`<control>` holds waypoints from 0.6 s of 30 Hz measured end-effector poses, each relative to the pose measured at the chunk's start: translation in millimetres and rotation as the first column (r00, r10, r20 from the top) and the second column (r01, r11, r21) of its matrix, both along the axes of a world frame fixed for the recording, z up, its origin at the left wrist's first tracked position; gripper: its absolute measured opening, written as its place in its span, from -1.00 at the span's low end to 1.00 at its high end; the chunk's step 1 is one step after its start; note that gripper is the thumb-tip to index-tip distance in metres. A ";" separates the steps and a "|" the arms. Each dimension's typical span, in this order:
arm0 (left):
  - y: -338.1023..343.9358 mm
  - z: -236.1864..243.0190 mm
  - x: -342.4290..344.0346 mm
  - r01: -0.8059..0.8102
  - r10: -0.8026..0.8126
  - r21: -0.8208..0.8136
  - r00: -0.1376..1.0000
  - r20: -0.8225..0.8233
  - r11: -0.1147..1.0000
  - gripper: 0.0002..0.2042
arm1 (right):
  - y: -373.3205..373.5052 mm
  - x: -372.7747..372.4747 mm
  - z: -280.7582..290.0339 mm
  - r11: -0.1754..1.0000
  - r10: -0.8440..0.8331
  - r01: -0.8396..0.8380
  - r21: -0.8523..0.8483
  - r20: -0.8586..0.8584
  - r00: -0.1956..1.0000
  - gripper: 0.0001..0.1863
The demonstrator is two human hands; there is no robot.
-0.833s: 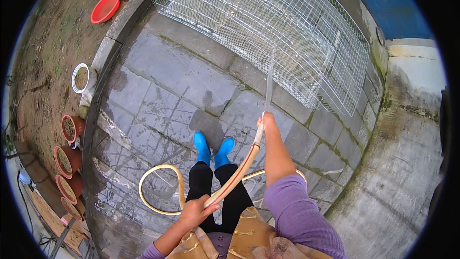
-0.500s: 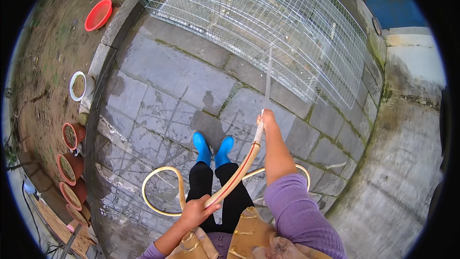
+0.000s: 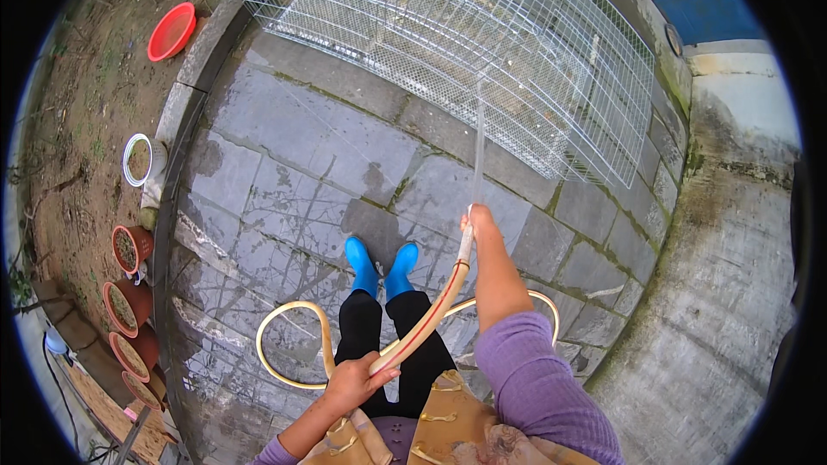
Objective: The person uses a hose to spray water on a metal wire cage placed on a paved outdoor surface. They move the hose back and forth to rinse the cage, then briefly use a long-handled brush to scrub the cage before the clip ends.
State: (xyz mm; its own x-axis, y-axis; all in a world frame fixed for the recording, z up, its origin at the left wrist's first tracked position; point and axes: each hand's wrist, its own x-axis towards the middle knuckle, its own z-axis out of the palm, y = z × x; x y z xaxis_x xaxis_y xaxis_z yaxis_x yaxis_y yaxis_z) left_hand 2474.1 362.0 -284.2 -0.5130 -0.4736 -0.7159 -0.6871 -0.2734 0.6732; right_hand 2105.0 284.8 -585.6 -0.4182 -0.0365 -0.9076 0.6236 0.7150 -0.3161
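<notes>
Right hand (image 3: 480, 220), three o'clock, and left hand (image 3: 351, 383), seven o'clock, both grasp the hose (image 3: 433, 319), whose slack loop (image 3: 326, 343) beside the legs (image 3: 360, 327) could trip a sideways step

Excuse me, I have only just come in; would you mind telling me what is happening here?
A person in blue boots stands on partly wet stone paving, spraying with a cream hose. The right hand grips it near the outlet, and the left hand holds it further back, in front of the thighs. A stream of water shoots from it toward the metal wire cage ahead. More of the hose loops out on both sides of the legs.
</notes>
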 end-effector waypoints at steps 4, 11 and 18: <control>1.5 0.7 2.0 0.023 -0.023 0.000 1.000 0.001 1.000 -0.62 | 9.7 1.5 0.9 0.999 0.022 -0.022 0.026 -0.002 1.000 -0.75; 5.1 -5.9 4.1 0.030 -0.029 -0.018 1.000 0.004 0.999 -0.54 | 14.5 2.0 1.2 1.000 -0.009 0.009 0.010 -0.021 1.000 -0.75; 3.2 -4.4 4.0 0.066 -0.066 0.002 0.998 0.024 0.998 -0.53 | 8.3 3.9 5.4 1.000 0.026 -0.026 0.006 -0.002 1.000 -0.76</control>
State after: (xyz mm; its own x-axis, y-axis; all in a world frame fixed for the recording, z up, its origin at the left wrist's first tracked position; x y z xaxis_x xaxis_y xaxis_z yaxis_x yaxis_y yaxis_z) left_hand 2478.1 365.3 -288.6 -0.5260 -0.4382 -0.7289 -0.7194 -0.2279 0.6561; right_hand 2108.8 293.1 -580.2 -0.4189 -0.0420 -0.9071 0.6043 0.7326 -0.3131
